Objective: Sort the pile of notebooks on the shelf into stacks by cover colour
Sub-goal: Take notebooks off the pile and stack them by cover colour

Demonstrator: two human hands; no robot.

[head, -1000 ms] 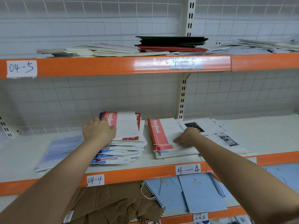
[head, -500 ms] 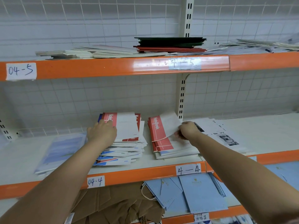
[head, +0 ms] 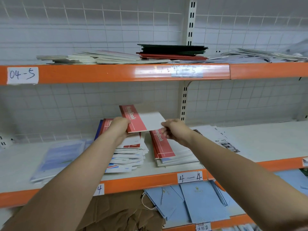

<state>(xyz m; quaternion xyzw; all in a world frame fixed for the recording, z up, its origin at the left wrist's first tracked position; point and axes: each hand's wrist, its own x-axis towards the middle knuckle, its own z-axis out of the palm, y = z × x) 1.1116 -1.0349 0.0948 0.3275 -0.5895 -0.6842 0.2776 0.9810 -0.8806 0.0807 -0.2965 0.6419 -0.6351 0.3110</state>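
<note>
While both hands hold it aloft, the thin red-and-white paper notebook (head: 143, 120) hangs above the gap between two heaps on the white middle shelf with the orange front lip (head: 150, 178). Left hand (head: 119, 126): grip clenched on the notebook's red spine edge. Right hand (head: 173, 130): grip pinching the near white corner. Left of the lifted notebook and below it lies the loose mixed pile of red and blue notebooks (head: 130, 154), fanned and slipping toward the lip; right of it and below lies the squarer stack of red-spined notebooks (head: 168, 150). Judged from the cover colour, the notebook belongs on a red stack. To do the step well, it should be lowered flat, spine aligned with the spines already there, edges squared before either grip is released; the fanned pile looks liable to slide if nudged. Further right of the notebook, printed white sheets (head: 223, 140) rest on the shelf.
</note>
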